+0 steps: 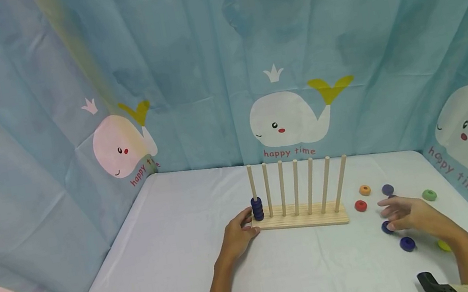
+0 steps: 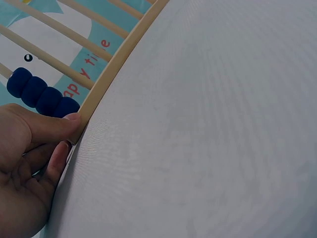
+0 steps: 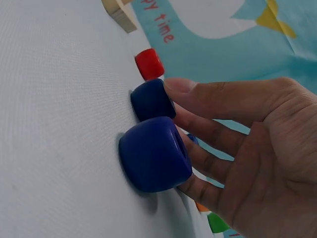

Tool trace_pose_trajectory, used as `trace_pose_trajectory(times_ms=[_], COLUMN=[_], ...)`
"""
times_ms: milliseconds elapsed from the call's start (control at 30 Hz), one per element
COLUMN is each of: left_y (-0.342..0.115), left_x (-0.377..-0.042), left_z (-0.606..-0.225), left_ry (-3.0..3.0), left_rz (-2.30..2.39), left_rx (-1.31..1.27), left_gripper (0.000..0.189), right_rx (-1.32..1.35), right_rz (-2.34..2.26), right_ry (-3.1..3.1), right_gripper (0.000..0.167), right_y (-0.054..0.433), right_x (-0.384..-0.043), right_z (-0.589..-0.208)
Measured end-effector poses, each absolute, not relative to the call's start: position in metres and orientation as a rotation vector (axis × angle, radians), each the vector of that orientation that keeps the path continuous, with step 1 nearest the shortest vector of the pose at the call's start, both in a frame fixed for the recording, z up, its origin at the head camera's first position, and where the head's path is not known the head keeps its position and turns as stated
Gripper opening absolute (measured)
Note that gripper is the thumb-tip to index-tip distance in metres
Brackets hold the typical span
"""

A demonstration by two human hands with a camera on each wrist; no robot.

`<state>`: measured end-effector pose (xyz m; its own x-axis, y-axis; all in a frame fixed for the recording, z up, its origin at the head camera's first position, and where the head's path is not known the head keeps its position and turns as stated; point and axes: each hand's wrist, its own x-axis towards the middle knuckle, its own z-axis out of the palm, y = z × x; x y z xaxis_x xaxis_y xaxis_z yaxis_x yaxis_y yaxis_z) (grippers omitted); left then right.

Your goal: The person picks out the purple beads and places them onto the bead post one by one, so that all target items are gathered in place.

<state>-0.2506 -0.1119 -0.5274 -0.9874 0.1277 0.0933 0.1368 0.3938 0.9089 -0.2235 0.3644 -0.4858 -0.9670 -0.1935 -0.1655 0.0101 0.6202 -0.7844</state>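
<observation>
A wooden peg rack [image 1: 301,215] with several upright pegs stands on the white table. Several dark blue beads [image 1: 257,209] are stacked on its leftmost peg. My left hand [image 1: 235,236] grips the left end of the base, thumb on the near edge beside that stack. Over on the right, my right hand [image 1: 417,216] reaches down with fingers spread loosely around a dark blue bead [image 3: 152,100]. Its thumb tip is right at that bead's edge, and the fingers extend behind. A closer blue bead [image 3: 156,154] lies on the cloth, overlapping the fingers in the right wrist view.
Around the right hand lie a red bead [image 1: 361,206], an orange bead [image 1: 365,190], a purple-blue bead [image 1: 387,190], a green bead [image 1: 429,195] and a yellow bead [image 1: 444,245] partly behind the forearm. A blue whale-print curtain [image 1: 193,122] hangs along the table's back and sides.
</observation>
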Motion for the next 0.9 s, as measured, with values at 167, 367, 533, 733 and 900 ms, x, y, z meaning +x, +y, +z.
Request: trace_pose_trajectory(times_ms=[167,367,533,733,900], left_y=[-0.1118,-0.1118,-0.1120,-0.1118,-0.1112], left_x=[-0.2513,-0.2515,-0.2519,-0.2528,-0.2520], left_z=[-0.5277,-0.5274,-0.5278,-0.5292,-0.5279], left_ry=[-2.630,-2.629,-2.630,-2.622,-2.624], left_rz=[-1.695,-1.687,-1.691,-1.687,-1.687], left_rx=[-0.234,-0.226,-0.234,-0.241,-0.236], left_gripper=[0.061,0.061,0.061,0.061,0.061], right_rx=[-0.137,-0.190,-0.206,-0.171,-0.125], right_rz=[-1.277,-1.252,-1.260,-1.268,-1.234], right_ry=[2.562,2.604,2.623,2.592,2.615], right_gripper=[0.071,0.066,0.063,0.064,0.063], right_y=[0.3644,0.3630,0.3632,0.3643,0.3638], right_x=[-0.2229,-0.2222,-0.2198,-0.2220,-0.2226], right_z=[-0.4859,-0.4846,-0.4834,-0.4856,-0.4871])
